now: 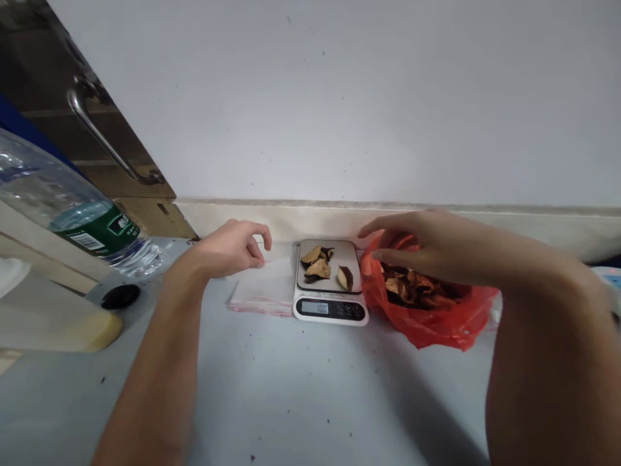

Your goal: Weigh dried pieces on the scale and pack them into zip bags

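Observation:
My left hand (237, 246) pinches the red-lined edge of a clear zip bag (277, 274), which lies over a stack of similar bags (259, 304). To the right of the stack, a white digital scale (331, 317) reads 10.0. On its metal plate lie a few dried brown slices (317, 266) and, apart from them, one curved piece (345, 278). My right hand (407, 239) is open, thumb and fingers apart, over the left side of a red plastic bag (427, 327). Inside that bag are many more dried slices (412, 288), partly hidden by my hand and wrist.
At the left stand a large water bottle (97, 226) with a green label and a cloudy plastic container (58, 317). A black oval object (120, 297) lies between them on the grey table (291, 401). Behind is a white wall (339, 116); dark crumbs dot the tabletop.

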Available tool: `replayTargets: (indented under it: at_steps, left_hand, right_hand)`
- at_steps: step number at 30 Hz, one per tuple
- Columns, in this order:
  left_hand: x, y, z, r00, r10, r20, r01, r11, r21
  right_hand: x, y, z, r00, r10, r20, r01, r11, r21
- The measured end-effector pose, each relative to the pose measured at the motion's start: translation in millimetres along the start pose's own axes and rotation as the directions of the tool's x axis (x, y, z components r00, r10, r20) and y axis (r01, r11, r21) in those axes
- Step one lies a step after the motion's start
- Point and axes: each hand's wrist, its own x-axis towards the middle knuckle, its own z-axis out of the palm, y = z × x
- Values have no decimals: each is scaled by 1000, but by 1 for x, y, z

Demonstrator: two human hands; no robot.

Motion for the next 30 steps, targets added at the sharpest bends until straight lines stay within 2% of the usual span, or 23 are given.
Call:
replayTargets:
  at_steps: [4,9,12,16,19,21,23,25,27,30]
  left_hand:
    - [-7,4,-4,993,81,-88,-93,985,-148]
    - [-12,17,-2,982,100,-157,-138,958,-250]
    - [-11,25,2,972,113,-205,-172,938,-301]
    - [-9,28,4,962,160,-221,-233,904,-359]
    - [-9,30,5,951,145,-274,-244,895,-372]
    - [-9,33,7,918,111,-380,-265,885,-382]
    - [-8,37,11,871,84,-484,-301,870,-390]
    - [-6,40,15,828,94,-553,-353,853,-384]
    - [-5,42,19,787,155,-597,-428,835,-346]
    - [-5,41,22,696,320,-642,-560,803,-207]
  right_hand:
    - [4,-26,3,1000,22,-5,-21,996,85]
    - [18,-52,28,997,71,20,-73,928,366]
    - [26,-61,44,998,58,26,-63,844,533]
    - [34,-60,53,999,29,-28,2,662,750]
    - [40,-54,56,996,-20,-88,83,588,805]
    - [42,-51,58,981,-24,-193,167,614,771]
    - [44,-52,60,940,-49,-337,271,705,655]
    - [45,-56,63,895,-101,-435,326,813,483]
    - [44,-61,64,886,-123,-446,301,885,354]
    - [43,-64,65,913,-112,-393,258,903,344]
